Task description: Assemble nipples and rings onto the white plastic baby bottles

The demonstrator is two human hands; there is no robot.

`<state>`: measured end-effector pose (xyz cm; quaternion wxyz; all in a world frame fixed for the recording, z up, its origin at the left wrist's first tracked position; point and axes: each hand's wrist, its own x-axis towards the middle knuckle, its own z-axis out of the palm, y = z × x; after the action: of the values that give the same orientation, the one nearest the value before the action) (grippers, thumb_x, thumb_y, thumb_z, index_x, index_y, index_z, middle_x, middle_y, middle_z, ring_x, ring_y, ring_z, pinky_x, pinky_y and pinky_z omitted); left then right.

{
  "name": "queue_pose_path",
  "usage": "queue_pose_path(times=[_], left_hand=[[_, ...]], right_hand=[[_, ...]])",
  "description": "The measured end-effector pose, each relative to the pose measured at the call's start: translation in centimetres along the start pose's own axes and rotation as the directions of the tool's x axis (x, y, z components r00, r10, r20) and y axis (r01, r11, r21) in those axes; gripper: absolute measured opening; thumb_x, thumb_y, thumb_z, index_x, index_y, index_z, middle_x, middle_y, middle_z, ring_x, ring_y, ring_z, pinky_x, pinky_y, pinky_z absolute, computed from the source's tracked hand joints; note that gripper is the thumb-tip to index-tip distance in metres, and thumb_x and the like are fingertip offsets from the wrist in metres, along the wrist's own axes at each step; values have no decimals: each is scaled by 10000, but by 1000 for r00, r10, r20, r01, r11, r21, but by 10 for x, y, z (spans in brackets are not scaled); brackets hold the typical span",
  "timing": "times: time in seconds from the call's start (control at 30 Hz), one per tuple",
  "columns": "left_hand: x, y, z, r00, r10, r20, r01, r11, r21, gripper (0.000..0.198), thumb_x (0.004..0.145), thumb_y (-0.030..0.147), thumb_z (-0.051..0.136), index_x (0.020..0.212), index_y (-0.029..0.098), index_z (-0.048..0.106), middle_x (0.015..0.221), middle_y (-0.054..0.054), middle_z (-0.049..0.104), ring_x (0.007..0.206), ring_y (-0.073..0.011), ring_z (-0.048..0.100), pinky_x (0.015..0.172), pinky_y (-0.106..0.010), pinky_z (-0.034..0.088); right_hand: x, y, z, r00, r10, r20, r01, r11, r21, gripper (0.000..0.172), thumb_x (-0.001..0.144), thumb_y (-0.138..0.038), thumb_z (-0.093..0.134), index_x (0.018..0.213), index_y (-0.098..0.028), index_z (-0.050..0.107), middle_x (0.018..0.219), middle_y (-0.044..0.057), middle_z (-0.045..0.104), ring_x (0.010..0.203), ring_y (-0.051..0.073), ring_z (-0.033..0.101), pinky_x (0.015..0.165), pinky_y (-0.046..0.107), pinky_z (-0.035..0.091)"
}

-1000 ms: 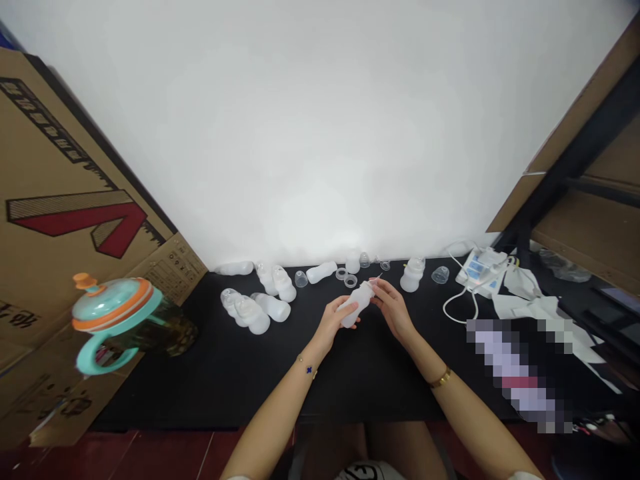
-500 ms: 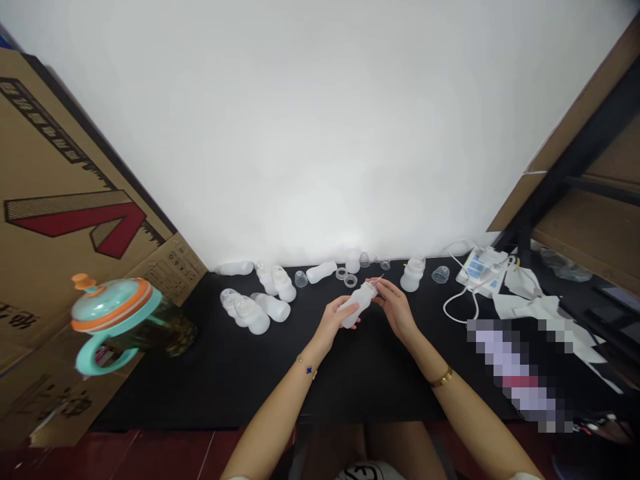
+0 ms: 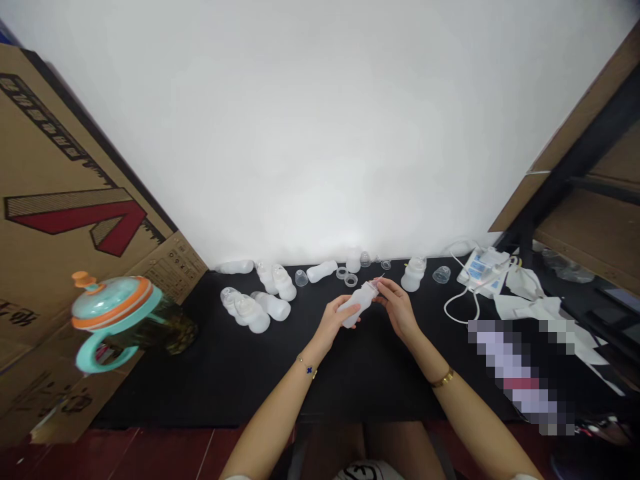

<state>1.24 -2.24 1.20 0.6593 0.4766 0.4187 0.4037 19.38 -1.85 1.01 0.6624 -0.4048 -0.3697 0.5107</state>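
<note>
Right hand [image 3: 399, 309] shifted slightly — bottle [image 3: 362, 300] steady.

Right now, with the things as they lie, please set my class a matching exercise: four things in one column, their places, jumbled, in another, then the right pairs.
Things
1. White, narrow-waisted plastic bottle nearest the person
2. Transparent jug with a turquoise-and-orange lid
3. Wide gold-coloured bracelet
4. White plastic power strip

Places
A. On the right side of the black table
B. Around the right wrist
C. Tilted, in the left hand
D. Beside the brown cardboard box

Pairs: 1-C, 2-D, 3-B, 4-A
</note>
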Motion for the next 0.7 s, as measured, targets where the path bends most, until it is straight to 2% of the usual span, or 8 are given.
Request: queue_pose_path(times=[0.3, 0.7], left_hand=[[-1, 1, 1, 1000, 30, -2, -30, 999, 24, 577, 681, 500, 814, 1107, 133, 681, 937, -78, 723, 685, -178, 693, 541, -243, 538], [2, -1, 2, 999, 51, -12, -50, 997, 56, 595, 646, 523, 822, 1071, 129, 685, 884, -72, 719, 652, -179, 666, 525, -247, 508]], right_hand=[[1, 0, -1, 999, 6, -32, -6, 1000, 3, 281, 695, -419, 851, 897, -237, 781, 1012, 47, 709, 905, 207, 622, 635, 269, 520], [0, -2, 0, 999, 7, -51, -11, 998, -69, 324, 694, -438, 841, 921, -211, 800, 941, 58, 707, 774, 174, 578, 554, 252, 474]])
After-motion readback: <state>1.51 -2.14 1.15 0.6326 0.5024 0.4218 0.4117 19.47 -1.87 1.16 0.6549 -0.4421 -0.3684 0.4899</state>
